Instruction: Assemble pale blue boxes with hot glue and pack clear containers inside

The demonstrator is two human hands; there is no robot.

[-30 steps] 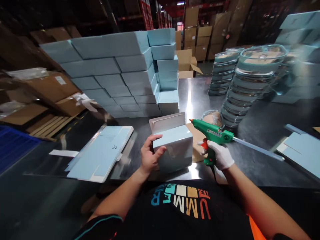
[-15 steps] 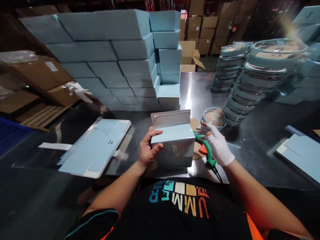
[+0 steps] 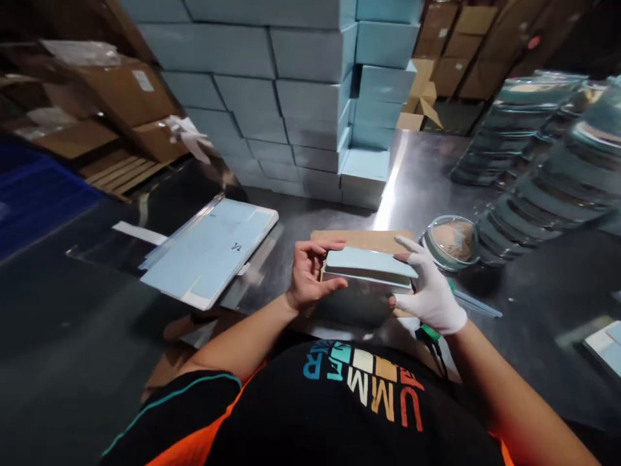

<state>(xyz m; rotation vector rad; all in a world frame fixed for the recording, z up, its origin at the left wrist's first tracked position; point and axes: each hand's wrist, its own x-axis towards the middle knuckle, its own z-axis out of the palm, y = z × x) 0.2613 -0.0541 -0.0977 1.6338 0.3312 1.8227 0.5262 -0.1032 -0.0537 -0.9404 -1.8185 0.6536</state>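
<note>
A pale blue carton [image 3: 359, 303] stands in front of me on a brown cardboard sheet [image 3: 363, 239], its top flap folded over and nearly level. My left hand [image 3: 313, 275] holds the carton's left end, fingers over the top and thumb on the near side. My right hand [image 3: 431, 288], in a white glove with some fingertips bare, grips the right end between fingers and thumb. Under that hand lies a green corded tool [image 3: 429, 333], mostly hidden. A round clear container with brownish contents [image 3: 451, 241] sits just beyond the right hand.
A wall of stacked pale blue cartons [image 3: 310, 97] rises behind. Flat blue carton blanks [image 3: 218, 252] lie left on the metal table [image 3: 272, 259]. Tall stacks of clear round containers [image 3: 543, 181] stand right; more flat blanks [image 3: 609, 343] lie at the right edge.
The carton's raised flap has come down over the top. My right hand has moved from beside the green tool onto the carton's right end. The view has tilted down and left.
</note>
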